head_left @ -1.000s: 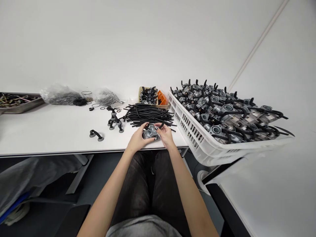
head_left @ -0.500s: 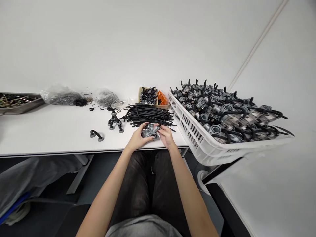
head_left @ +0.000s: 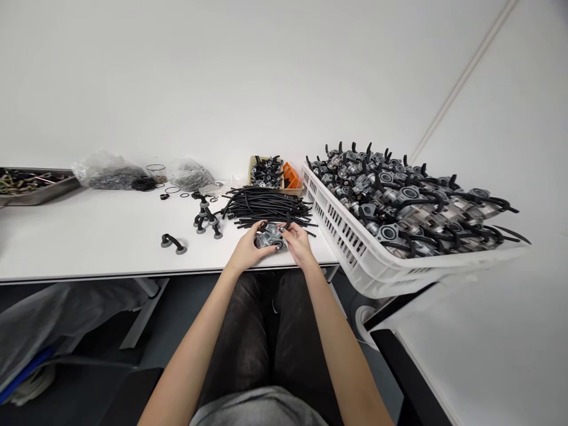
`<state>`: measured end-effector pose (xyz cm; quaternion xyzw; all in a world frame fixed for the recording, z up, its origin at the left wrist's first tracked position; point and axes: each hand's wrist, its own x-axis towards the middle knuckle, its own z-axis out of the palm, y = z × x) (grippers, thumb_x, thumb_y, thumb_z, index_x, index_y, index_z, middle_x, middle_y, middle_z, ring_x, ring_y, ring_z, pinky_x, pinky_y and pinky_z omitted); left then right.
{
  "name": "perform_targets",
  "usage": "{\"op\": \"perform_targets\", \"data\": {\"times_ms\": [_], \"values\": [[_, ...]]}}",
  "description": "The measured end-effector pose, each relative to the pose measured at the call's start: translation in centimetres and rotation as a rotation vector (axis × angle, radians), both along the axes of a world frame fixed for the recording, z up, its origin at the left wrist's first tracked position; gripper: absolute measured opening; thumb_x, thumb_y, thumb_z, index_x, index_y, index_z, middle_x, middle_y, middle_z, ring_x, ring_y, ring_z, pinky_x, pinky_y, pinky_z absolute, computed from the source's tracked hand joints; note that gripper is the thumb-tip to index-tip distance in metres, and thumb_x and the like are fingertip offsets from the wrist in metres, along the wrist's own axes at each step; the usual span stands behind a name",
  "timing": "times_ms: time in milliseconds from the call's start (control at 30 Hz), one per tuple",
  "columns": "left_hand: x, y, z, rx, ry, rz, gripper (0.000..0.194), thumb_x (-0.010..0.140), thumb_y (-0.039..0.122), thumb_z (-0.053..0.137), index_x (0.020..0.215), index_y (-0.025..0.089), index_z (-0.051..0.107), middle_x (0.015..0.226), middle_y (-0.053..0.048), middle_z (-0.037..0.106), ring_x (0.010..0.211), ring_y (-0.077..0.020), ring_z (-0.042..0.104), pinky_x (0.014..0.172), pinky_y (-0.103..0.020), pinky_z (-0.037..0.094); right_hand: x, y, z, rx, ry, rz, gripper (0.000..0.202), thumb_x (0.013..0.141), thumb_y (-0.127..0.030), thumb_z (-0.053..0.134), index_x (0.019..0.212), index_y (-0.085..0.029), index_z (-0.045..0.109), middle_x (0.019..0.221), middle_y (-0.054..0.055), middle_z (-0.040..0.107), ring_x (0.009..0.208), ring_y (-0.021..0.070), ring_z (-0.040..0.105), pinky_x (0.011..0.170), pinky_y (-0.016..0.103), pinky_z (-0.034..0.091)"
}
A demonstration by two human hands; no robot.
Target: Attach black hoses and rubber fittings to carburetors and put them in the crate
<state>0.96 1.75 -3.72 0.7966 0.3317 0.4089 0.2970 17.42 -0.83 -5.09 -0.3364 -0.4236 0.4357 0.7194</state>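
Metal part [head_left: 266, 240], left fingers [head_left: 265, 251] gripping its left side, right fingers [head_left: 289, 236] pinching its right

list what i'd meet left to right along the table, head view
Shallow grey metal tray, large clear plastic bag, curved black tube with grey discs, cluster of black tubes with grey discs, left hand, silver metal part, right hand, white slatted plastic crate.

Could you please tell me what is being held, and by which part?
The left hand holds a metal piece by its left side; the right hand touches its right side, grip unclear.
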Motion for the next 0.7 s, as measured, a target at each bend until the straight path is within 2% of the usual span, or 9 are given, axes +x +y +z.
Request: {"op": "perform_targets", "data": {"times_ms": [200,400,700], "values": [[-0.03,-0.15,0.07,0.004,0.004,0.0,0.074,0.07,0.041,0.075,0.133,0.018,0.044,0.134,-0.011,0.058,0.126,-0.0268,0.053,0.107,-0.039,0.04,0.01,0.05,-0.04,0.014,0.001,0.006,0.025,0.061,-0.032,0.083,0.076,-0.022,0.066,0.091,0.002,0.073,0.091,0.0179,0.065,0.092,0.032,0.049],[-0.02,-0.09,0.08,-0.019,0.004,0.017,0.07,0.071,0.039,0.073,0.132,0.018,0.045,0.131,-0.011,0.06,0.122,-0.0261,0.056,0.104,-0.039,0.042,0.27,-0.27,-0.02,0.004,-0.028,0.06,0.031,0.064,-0.034,0.079,0.091,-0.021,0.073,0.094,0.005,0.074,0.094,0.022,0.066,0.092,0.035,0.049],[0.03,-0.15,0.08,-0.013,0.007,0.008,0.072,0.07,0.04,0.074,0.133,0.018,0.045,0.133,-0.011,0.059,0.123,-0.0258,0.055,0.105,-0.038,0.041,0.2,0.08,-0.21,0.018,-0.03,0.022,0.028,0.061,-0.033,0.083,0.082,-0.022,0.069,0.096,0.004,0.072,0.095,0.0207,0.065,0.094,0.034,0.048]]}}
